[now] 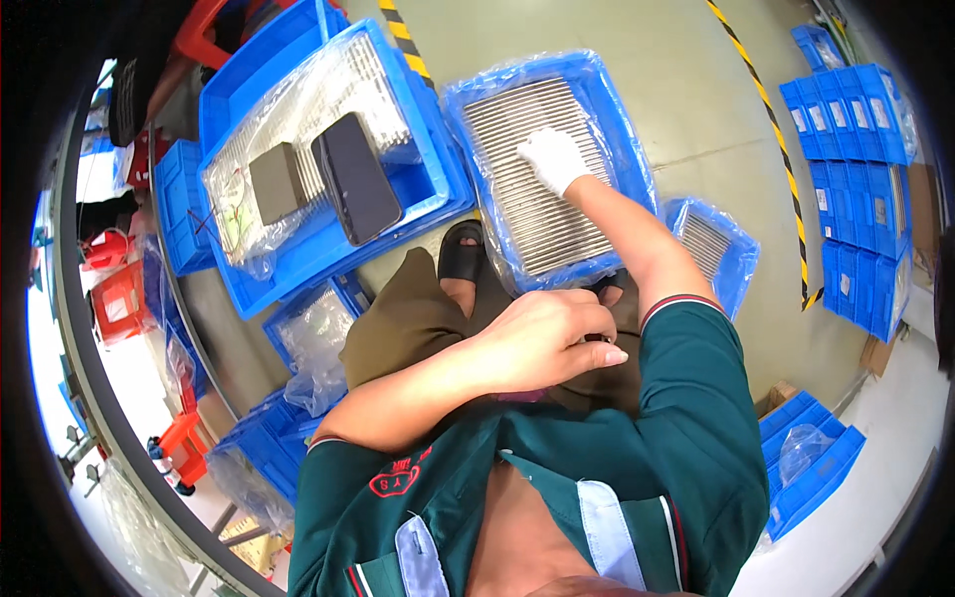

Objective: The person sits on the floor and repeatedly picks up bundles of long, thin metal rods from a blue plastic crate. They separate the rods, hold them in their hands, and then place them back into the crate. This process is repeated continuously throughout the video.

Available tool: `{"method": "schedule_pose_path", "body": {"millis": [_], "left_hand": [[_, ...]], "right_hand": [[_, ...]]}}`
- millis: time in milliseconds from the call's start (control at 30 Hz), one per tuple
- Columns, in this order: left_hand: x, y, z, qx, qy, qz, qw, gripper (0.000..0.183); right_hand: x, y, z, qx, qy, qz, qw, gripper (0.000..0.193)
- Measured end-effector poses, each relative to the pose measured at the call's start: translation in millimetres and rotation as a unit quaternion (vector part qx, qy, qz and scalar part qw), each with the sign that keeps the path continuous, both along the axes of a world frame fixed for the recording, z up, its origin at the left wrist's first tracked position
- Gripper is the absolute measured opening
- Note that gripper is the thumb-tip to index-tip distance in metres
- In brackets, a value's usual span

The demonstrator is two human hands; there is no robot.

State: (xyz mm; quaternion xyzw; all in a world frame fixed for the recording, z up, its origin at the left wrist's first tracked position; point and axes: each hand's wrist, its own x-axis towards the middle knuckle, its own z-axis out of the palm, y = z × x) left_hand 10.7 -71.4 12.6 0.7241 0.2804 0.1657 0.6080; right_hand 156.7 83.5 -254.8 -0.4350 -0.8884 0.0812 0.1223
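Observation:
My right hand (553,161), in a white glove, reaches over a blue bin (645,189) lined with clear plastic. Its fingers are bent down onto the rows of thin metal rods (527,214) inside; whether a rod is between them is hidden. Near my lap is my bare left hand (552,338), with curled fingers and the thumb beside them. Nothing shows in its grip. To the left, a black smartphone (356,179) and a dark grey box-shaped block (278,183) lie on plastic-covered rods (348,75) in a larger blue bin (269,289).
A smaller blue bin of rods (704,244) stands right of the middle one. Stacked blue bins (860,204) line the far right, beyond yellow-black floor tape (774,129). At lower right is another blue bin (808,463). Red-orange bins (119,303) sit at the left.

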Motion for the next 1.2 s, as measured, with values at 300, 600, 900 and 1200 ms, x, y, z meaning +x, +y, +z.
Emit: {"method": "schedule_pose_path", "body": {"millis": [300, 600, 900, 1200], "left_hand": [[13.5, -0.7, 0.4, 0.015, -0.002, -0.018, 1.0, 0.023], [21.9, 0.0, 26.9, 0.059, -0.006, -0.083, 0.995, 0.02], [-95.3, -57.4, 4.6, -0.019, 0.03, 0.399, 0.916, 0.028], [-172.8, -121.7, -244.9, -0.471, 0.043, 0.577, 0.666, 0.028]], "right_hand": [[26.3, 0.9, 50.4, -0.055, -0.039, -0.051, 0.996, 0.014], [226.0, -78.8, 82.8, -0.092, 0.013, -0.397, 0.913, 0.026], [349.6, -349.2, -10.1, -0.295, -0.021, -0.699, 0.651, 0.031], [318.1, -343.5, -32.1, -0.3, -0.071, -0.614, 0.727, 0.031]]}}
